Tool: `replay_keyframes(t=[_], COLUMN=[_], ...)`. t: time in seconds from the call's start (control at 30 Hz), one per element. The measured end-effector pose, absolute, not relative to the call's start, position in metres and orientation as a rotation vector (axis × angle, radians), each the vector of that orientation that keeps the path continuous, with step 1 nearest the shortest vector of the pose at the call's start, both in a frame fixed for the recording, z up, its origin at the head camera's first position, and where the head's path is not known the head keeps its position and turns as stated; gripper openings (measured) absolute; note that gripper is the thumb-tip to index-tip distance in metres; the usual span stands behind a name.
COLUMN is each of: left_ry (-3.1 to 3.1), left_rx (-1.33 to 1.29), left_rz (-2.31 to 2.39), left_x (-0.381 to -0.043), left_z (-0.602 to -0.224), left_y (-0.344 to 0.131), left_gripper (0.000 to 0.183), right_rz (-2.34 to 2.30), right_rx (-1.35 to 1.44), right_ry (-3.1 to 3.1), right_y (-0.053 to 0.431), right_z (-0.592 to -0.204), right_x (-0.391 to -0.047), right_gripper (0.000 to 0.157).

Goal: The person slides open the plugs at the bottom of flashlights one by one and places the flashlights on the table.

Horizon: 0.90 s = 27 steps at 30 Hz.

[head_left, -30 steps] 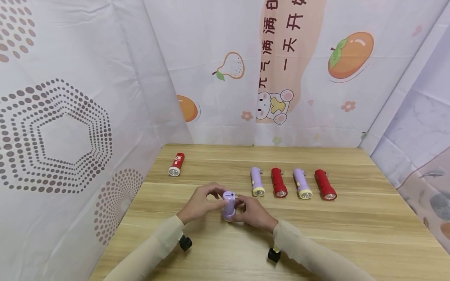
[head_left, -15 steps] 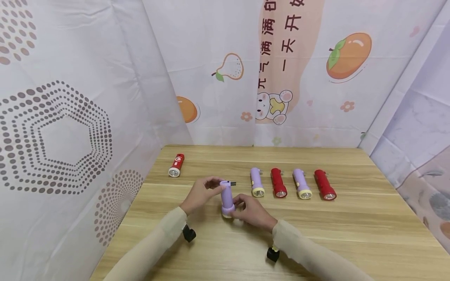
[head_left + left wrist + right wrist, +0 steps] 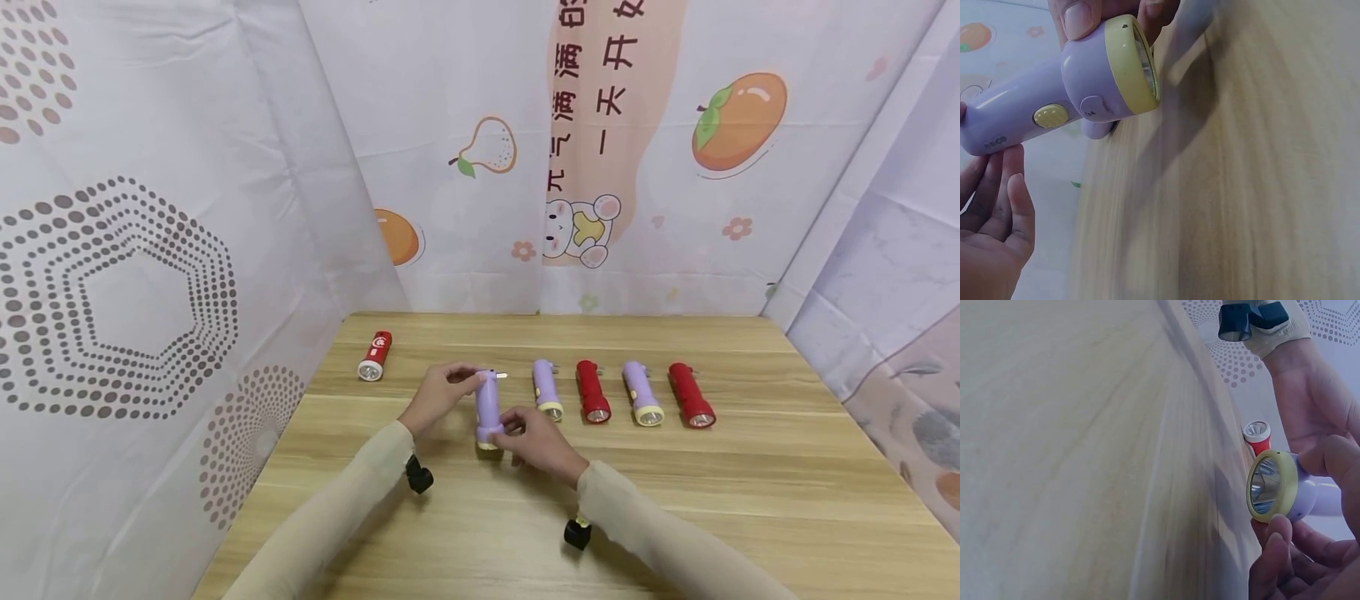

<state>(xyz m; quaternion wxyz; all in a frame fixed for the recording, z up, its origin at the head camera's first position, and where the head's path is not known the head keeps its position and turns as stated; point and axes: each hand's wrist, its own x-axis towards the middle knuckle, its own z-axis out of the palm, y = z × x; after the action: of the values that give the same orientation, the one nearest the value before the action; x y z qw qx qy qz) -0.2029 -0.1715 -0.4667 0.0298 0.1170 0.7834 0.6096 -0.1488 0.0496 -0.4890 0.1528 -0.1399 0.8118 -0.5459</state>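
Note:
A purple flashlight with a yellow head ring is held between my two hands, lens end down and clear of the tabletop. My left hand pinches its upper tail end, where metal plug prongs stick out to the right. Around the ringed lower end, the fingers of my right hand grip from the right side. The left wrist view shows the yellow switch on the flashlight's body. In the right wrist view the clear lens and its reflector face the camera.
To the right lie a purple flashlight, a red one, another purple one and another red one, in a row. A red flashlight with a white rim lies at the back left of the wooden table. Printed curtains stand behind.
Both hands have carried the purple flashlight upward and away from the body. The left hand moved farther than the right. The flashlight turned slightly, so its prongs show differently.

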Motion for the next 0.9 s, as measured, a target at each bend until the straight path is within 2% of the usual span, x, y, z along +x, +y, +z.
replay_keyframes(t=[0.3,0.9], left_ry=[2.387,2.289], left_rx=[0.299,0.161], left_rz=[1.800,1.793], left_x=[-0.225,-0.243], left_z=[-0.472,-0.475], left_y=[-0.168,-0.172], left_gripper=[0.025,0.029], right_rz=[-1.498,-1.468], right_rx=[-0.285,-0.178], right_ry=[2.444,2.468], right_y=[0.047,0.036], right_z=[-0.486,-0.483], right_x=[-0.155,-0.165], right_gripper=[0.040,0.042])
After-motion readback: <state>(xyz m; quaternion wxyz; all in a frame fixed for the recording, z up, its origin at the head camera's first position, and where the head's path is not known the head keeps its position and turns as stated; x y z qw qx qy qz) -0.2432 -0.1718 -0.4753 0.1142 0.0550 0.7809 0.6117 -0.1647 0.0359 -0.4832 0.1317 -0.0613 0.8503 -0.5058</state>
